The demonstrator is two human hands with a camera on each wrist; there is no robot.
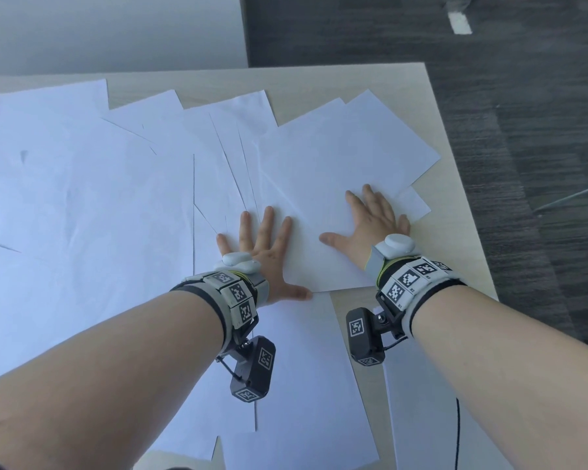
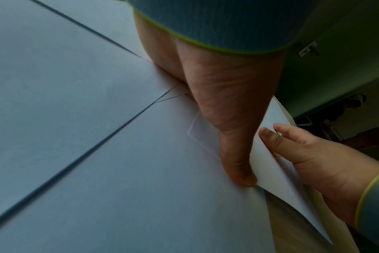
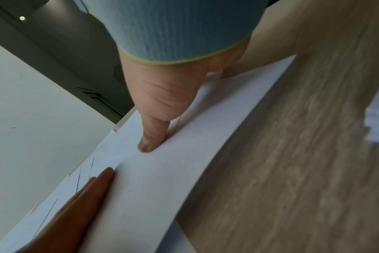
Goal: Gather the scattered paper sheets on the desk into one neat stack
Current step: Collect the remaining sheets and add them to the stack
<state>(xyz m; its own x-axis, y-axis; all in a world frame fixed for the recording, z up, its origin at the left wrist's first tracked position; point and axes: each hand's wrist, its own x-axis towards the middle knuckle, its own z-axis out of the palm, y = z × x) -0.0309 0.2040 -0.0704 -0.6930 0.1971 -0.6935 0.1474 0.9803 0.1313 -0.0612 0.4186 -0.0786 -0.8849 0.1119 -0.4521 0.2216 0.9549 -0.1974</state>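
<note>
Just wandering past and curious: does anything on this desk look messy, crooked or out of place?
Yes. The paper sheets lie fanned across the desk at clashing angles, overlapping instead of stacked. Both the left hand and the right hand press flat on the top sheet, itself skewed. Nothing looks torn or spilled.

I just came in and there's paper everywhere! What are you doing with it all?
A person is tidying loose paper sheets spread over a desk. Both hands lie flat with spread fingers on the same top sheet near the desk's right side: the left hand on its near left part, the right hand on its near right part. The sheets are not yet in one stack.
</note>
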